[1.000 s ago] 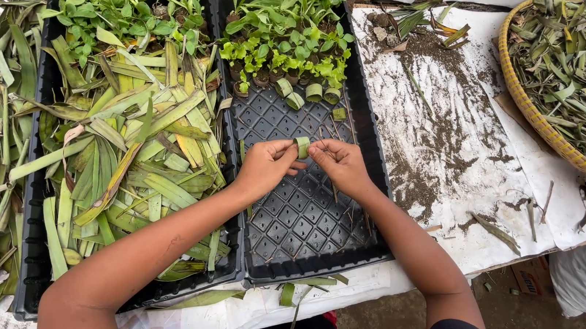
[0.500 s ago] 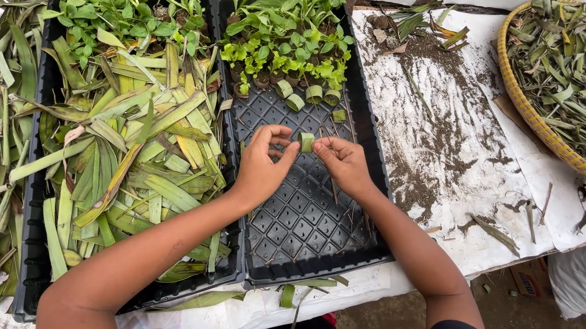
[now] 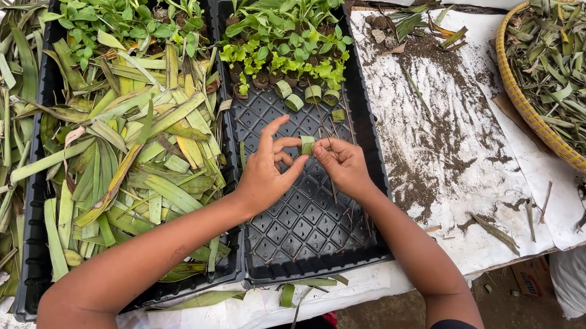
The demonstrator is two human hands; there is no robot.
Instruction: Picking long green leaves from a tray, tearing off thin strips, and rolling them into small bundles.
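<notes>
Head view: I saw both hands, left and right, pinching one leaf ring above the tray, its near half open, seedlings crowding its far edge.

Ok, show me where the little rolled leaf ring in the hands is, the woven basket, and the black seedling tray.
rolled leaf ring (image 3: 307,144), head view, on its green outer band.
woven basket (image 3: 532,117), head view, on its left rim.
black seedling tray (image 3: 307,222), head view, on its bare grid floor.
</notes>
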